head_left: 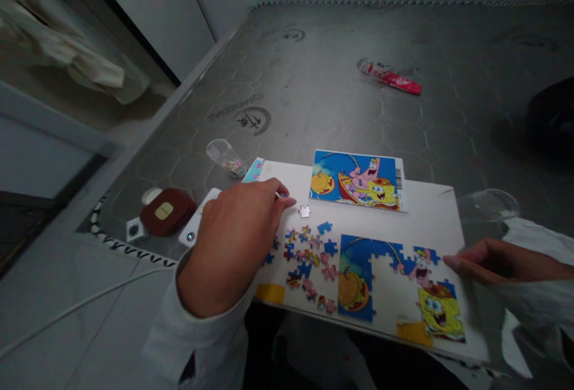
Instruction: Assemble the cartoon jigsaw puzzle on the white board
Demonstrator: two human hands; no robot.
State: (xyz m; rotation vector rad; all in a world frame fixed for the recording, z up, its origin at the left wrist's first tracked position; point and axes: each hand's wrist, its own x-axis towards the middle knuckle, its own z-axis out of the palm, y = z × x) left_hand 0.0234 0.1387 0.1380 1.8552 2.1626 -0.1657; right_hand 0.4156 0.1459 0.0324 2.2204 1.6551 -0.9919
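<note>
My left hand point(240, 237) is over the left part of a white board point(430, 210), thumb and forefinger pinched on a small puzzle piece. A white, face-down piece point(305, 211) lies just right of those fingertips. Below it spreads a pile of loose pieces point(309, 255). Partly joined puzzle sections point(354, 288) show a burger at left and a yellow figure point(442, 312) at right, with bare board between them. Beside the upper right pieces is my right hand point(497, 261), its fingers close together; whether they hold anything is hidden. The reference picture card point(359, 180) lies above the puzzle.
A clear tube with small bits point(228, 160) lies left of the board, near a brown case point(168, 212) and a white device point(197, 222). A red wrapper point(397, 79) lies farther back. Clear plastic point(488, 204) and white paper point(538, 237) are at right.
</note>
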